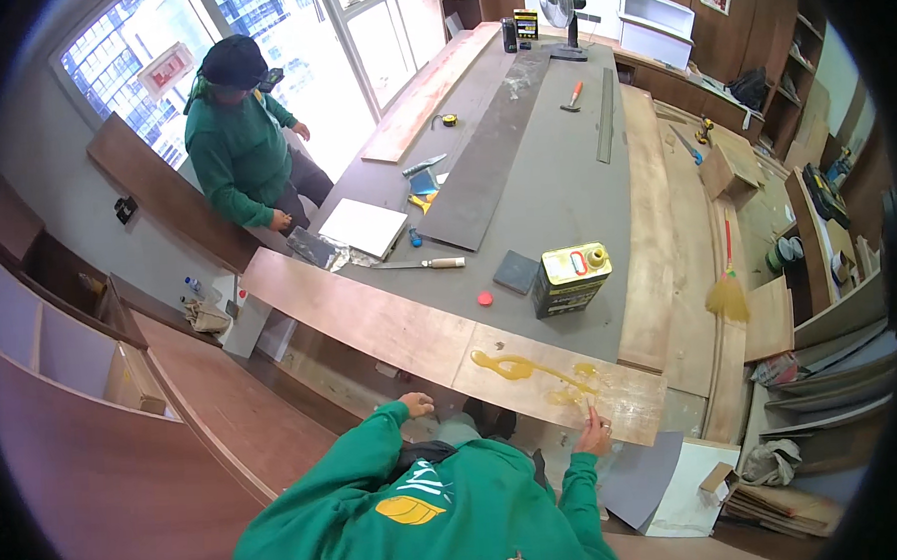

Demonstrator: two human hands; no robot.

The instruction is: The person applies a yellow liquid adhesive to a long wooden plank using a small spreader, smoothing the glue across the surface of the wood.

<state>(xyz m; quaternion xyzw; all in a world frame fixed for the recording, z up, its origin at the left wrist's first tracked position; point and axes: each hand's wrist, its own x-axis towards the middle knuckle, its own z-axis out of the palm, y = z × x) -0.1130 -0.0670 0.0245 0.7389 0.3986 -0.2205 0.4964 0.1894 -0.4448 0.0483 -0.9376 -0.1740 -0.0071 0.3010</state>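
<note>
The left hand (417, 404) is held loose, seemingly empty; the right hand's (595, 435) grip cannot be told. The board (533, 389), likely stiff, glue-slick (512, 368), is best held by dry edges.

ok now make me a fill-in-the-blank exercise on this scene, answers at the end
While the left hand is short of the board, the ____ hand is at its edge, near the yellow liquid.
The small round disc beside the metal can is ____.
The co-worker near the window wears a ____ top.

Missing words: right; red; green
</note>
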